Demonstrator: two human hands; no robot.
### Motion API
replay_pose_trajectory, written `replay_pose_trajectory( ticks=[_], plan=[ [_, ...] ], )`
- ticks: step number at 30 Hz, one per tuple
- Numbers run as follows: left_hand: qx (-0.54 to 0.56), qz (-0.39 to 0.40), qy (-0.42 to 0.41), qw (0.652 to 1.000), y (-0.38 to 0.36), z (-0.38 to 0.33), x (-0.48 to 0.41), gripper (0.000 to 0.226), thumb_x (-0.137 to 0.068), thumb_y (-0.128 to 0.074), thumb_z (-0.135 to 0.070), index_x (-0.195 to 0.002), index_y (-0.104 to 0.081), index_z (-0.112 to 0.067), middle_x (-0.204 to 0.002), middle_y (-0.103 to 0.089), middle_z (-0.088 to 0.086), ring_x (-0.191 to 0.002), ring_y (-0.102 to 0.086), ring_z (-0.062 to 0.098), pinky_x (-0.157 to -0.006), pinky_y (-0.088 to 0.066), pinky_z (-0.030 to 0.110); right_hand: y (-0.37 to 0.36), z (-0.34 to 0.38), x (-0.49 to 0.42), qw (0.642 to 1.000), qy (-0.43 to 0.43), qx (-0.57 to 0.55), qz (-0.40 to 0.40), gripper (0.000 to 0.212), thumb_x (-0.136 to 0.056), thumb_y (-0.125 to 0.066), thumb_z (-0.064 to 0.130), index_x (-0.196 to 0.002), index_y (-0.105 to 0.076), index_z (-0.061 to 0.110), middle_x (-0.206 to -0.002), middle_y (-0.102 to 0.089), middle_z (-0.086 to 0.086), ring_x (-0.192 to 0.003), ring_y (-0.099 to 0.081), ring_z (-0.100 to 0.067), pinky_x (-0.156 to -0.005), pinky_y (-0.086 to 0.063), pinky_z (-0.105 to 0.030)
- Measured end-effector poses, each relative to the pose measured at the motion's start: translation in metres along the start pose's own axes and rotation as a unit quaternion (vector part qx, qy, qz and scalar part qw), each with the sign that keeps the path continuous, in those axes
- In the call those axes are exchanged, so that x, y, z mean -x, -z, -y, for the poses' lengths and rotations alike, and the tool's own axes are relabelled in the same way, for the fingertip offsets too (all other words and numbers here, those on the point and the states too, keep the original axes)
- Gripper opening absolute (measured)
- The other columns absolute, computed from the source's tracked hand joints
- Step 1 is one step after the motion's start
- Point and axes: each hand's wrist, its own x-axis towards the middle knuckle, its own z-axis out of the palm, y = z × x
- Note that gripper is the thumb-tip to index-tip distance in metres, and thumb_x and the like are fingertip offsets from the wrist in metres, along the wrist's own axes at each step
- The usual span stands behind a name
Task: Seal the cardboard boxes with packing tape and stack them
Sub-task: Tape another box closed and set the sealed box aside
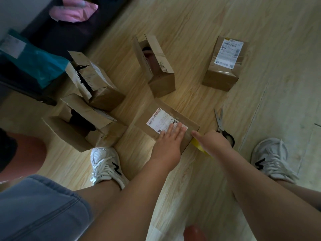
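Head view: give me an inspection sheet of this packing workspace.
Surface: wooden floor, with boxes spread over it.
Job's things: labelled box closed, under the hands; three open boxes; taped box far right; scissors beside the labelled box.
Clutter: teal bag and pink bag, upper left.
Hands: left hand flat on the labelled box; right hand curled over a yellow tape roll at its near corner.
Cables: nothing seen.
Surroundings: dark furniture; the person's white shoes.

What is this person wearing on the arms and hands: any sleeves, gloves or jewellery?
Nothing visible. The left hand and right hand are gloveless, with no watch, bracelet or ring showing. No sleeve comes into view above either one, right up to the frame edge.
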Motion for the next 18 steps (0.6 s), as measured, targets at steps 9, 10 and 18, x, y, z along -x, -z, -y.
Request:
replay_pose_trajectory(
  ticks=[9, 10, 18],
  plan=[
    [-0.047, 0.044, 0.004, 0.998, 0.005, -0.009, -0.004, 0.086, -0.094, -0.043, -0.028, -0.156, 0.016, -0.017, -0.162, 0.025, 0.003, -0.15, 0.019, 0.027, -0.123, -0.004, 0.05, 0.008, -0.024, 0.004, 0.994, 0.068, -0.083, 0.02, 0.044, -0.097, -0.052, 0.052, -0.084, -0.064, 0.012, -0.079, -0.064, -0.004, -0.073, -0.061, -0.019, -0.064, -0.046, -0.031],
    [-0.058, 0.053, -0.002, 0.997, 0.004, -0.012, -0.002, 0.091, -0.092, -0.046, -0.03, -0.155, 0.018, -0.016, -0.161, 0.027, 0.006, -0.149, 0.022, 0.031, -0.123, -0.004, 0.053, 0.006, -0.023, 0.005, 0.995, 0.067, -0.078, 0.01, 0.043, -0.097, -0.052, 0.051, -0.094, -0.067, 0.011, -0.086, -0.068, -0.007, -0.079, -0.064, -0.021, -0.067, -0.049, -0.033],
    [-0.113, 0.052, -0.02, 0.992, -0.005, -0.011, 0.001, 0.106, -0.089, -0.055, -0.019, -0.149, 0.032, -0.032, -0.156, 0.037, 0.014, -0.145, 0.03, 0.038, -0.12, -0.001, 0.06, 0.004, -0.012, 0.003, 0.998, 0.038, -0.052, 0.016, 0.055, -0.099, -0.046, 0.055, -0.125, -0.062, 0.009, -0.086, -0.056, -0.001, -0.079, -0.055, -0.019, -0.068, -0.046, -0.033]
  ],
)
